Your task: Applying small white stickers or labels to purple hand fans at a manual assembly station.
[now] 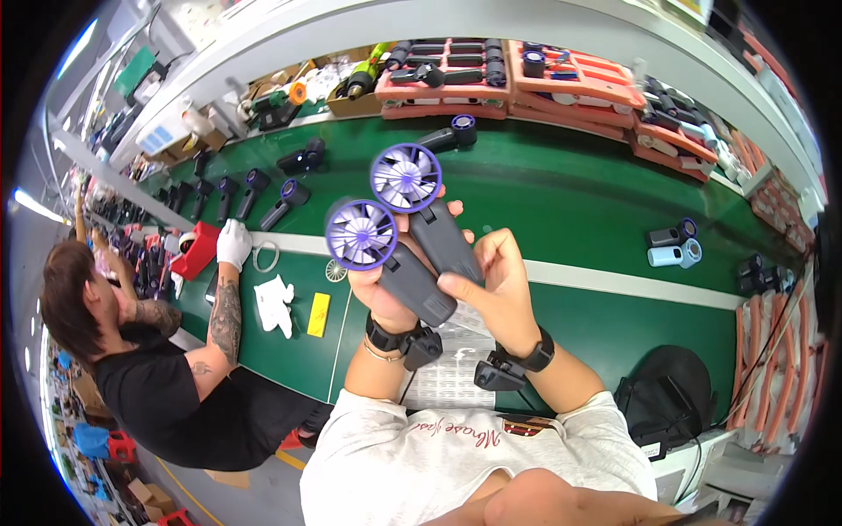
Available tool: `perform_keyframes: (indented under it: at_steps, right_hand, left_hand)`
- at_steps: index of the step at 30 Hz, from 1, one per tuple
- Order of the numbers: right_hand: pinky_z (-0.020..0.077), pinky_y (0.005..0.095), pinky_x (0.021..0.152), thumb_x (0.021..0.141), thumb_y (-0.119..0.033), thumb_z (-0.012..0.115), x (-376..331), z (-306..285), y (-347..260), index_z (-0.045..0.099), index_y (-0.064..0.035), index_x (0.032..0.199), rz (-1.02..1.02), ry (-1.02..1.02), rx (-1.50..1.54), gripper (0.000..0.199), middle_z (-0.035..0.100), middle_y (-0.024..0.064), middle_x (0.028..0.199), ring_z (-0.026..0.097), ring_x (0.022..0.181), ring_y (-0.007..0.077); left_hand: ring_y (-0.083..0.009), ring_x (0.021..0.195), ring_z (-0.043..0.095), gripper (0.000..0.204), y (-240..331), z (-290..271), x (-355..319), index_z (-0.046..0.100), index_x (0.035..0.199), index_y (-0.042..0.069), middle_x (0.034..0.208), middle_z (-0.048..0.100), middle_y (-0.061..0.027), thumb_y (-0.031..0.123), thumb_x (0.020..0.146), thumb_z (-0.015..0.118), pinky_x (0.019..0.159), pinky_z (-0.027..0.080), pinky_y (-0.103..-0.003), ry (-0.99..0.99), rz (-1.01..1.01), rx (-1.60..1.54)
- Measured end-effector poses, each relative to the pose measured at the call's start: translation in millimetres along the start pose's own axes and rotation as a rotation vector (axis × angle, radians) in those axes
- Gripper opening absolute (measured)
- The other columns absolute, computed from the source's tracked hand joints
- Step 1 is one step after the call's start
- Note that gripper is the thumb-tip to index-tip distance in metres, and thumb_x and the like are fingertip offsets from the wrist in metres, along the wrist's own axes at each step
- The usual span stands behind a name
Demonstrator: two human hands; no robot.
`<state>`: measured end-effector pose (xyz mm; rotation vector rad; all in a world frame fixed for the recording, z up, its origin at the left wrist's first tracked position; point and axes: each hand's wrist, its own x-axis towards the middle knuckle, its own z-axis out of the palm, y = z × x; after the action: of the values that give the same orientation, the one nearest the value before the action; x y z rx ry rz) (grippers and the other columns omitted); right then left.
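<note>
Two dark grey handheld fans with purple-rimmed heads are held side by side in front of me, heads pointing away and to the left. My left hand (384,301) is wrapped under the nearer fan (412,285); fingertips also show past the far side of the second fan (443,241). That second fan's lower end sits in my right hand (502,280), whose thumb lies across the handle ends where the two fans meet. A printed sheet (452,373) lies on the green table below my hands. The palms and part of the fingers are hidden behind the handles.
Beyond a pale strip, a green surface (561,202) bears more fans, including a light blue one (674,254). Pink trays (443,101) stand behind it. At left a co-worker's gloved hand (234,244) is near a red tape dispenser (197,250), white gloves (274,305) and a yellow block (318,314).
</note>
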<state>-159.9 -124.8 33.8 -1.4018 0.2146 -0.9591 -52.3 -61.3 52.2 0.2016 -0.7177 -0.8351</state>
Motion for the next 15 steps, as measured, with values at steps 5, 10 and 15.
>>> perform_keyframes:
  at_steps: [5, 10, 15]
  right_hand:
    - [0.0339, 0.0220, 0.070, 0.078, -0.002, 0.068, 8.1, -31.7, -16.5, 0.040, -0.0097, 0.082, 0.025, 0.154, 0.227, 0.030, 0.040, -0.0017, 0.078, 0.038, 0.075, 0.0068]
    - [0.0347, 0.0212, 0.067, 0.080, -0.001, 0.065, 11.0, -70.6, -31.1, 0.043, -0.0080, 0.082, -0.053, 0.055, 0.081, 0.023, 0.045, -0.0019, 0.078, 0.041, 0.071, 0.0050]
    - [0.0380, 0.0228, 0.063, 0.080, -0.008, 0.066, 4.7, -74.2, -20.5, 0.049, -0.0057, 0.086, -0.041, -0.134, -0.342, 0.019, 0.052, 0.0006, 0.079, 0.047, 0.070, 0.0065]
  left_hand:
    - [-0.0319, 0.112, 0.049, 0.053, -8.3, -68.2, 41.1, 0.054, 0.116, 0.008, 0.128, 0.043, -0.0167, 0.030, 0.069, 0.066, 0.087, 0.044, -0.041, -0.116, -0.760, 0.889]
    - [-0.0335, 0.111, 0.046, 0.052, -83.1, -103.4, 78.3, 0.055, 0.115, 0.006, 0.125, 0.046, -0.0182, 0.026, 0.070, 0.067, 0.093, 0.037, -0.041, -0.814, -0.202, 1.811]
    - [-0.0362, 0.116, 0.043, 0.051, -119.9, -161.3, 70.4, 0.056, 0.116, 0.007, 0.125, 0.046, -0.0182, 0.029, 0.071, 0.068, 0.097, 0.034, -0.043, -0.895, -0.209, 1.937]
